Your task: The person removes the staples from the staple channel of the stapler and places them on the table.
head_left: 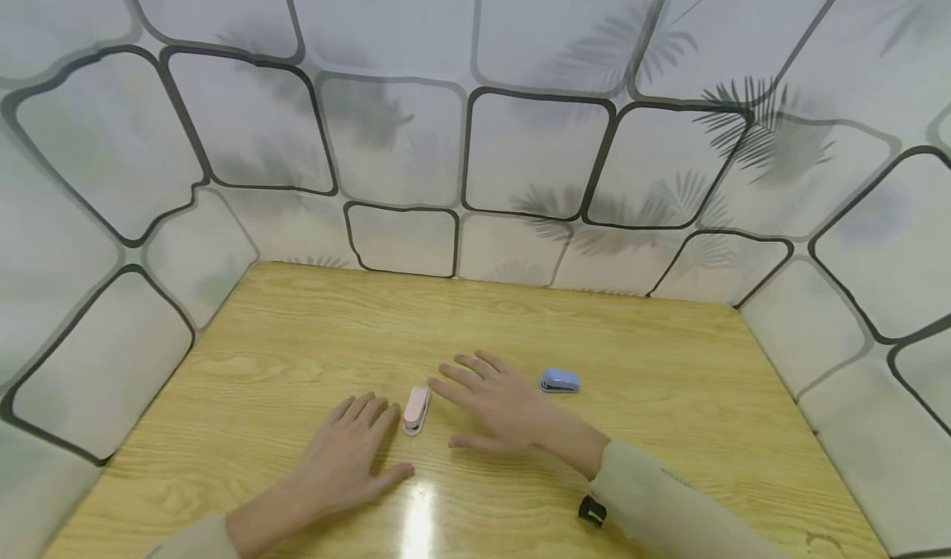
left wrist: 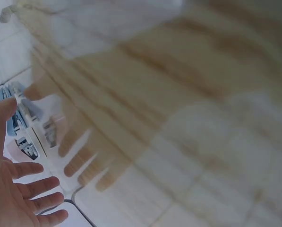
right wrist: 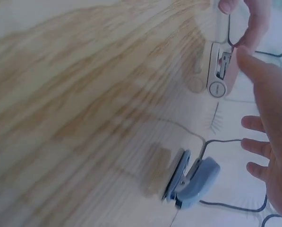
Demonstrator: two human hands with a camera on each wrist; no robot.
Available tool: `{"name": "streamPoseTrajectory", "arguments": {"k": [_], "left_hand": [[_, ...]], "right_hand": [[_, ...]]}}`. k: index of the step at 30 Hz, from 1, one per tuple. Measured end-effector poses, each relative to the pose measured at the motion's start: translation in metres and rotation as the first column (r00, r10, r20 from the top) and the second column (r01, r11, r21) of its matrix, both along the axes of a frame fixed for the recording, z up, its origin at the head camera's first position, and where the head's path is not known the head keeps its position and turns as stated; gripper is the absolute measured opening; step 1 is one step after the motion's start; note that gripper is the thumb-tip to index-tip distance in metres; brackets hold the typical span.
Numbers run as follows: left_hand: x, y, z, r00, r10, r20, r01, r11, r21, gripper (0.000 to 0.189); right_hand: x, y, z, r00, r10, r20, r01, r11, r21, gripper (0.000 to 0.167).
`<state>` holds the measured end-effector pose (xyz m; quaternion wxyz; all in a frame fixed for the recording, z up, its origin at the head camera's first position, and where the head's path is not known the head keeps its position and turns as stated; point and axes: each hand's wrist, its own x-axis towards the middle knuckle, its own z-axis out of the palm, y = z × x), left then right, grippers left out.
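Note:
A pink stapler sits on the wooden table between the two hands. My left hand is just left of it, fingers spread and palm down, with nothing in its grasp. On the other side, my right hand reaches across with straight fingers, their tips close to the pink stapler's far end; no grip on it shows. A blue stapler lies to the right, beyond the right wrist. The right wrist view shows the pink stapler beside the right hand and the blue stapler lower down.
Upright white panels with dark outlines and leaf prints enclose the yellow wood-grain table at the back and both sides. A small black item shows beside the right sleeve. Glare marks the table's front middle.

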<state>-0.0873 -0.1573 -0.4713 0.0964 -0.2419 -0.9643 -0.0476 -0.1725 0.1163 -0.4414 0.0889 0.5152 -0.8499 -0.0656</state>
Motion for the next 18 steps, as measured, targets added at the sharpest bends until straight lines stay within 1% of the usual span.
{"name": "streamPoseTrajectory", "arguments": {"k": [4,7,12,15,18], "left_hand": [[-0.002,0.0,0.0,1.0,-0.016,0.003,0.016,1.0,-0.005,0.076],[-0.004,0.0,0.0,1.0,-0.025,0.003,0.025,1.0,-0.003,0.073],[-0.006,0.002,0.0,1.0,-0.022,0.014,0.022,1.0,0.007,0.066],[-0.007,0.003,-0.001,1.0,-0.02,0.008,0.02,1.0,0.003,0.061],[-0.009,0.005,-0.001,0.999,-0.027,-0.017,0.027,1.0,-0.012,0.057]], "right_hand": [[-0.003,-0.015,-0.001,1.0,-0.005,-0.009,0.005,0.999,0.053,0.076],[-0.005,-0.023,-0.001,1.0,0.002,-0.003,-0.002,0.998,0.062,0.072],[-0.01,-0.034,-0.002,1.0,0.02,-0.004,-0.019,0.997,0.075,0.067],[-0.012,-0.04,-0.004,0.998,0.052,-0.019,-0.05,0.996,0.076,0.062],[-0.012,-0.044,-0.005,0.993,0.097,-0.07,-0.092,0.994,0.067,0.053]]}}
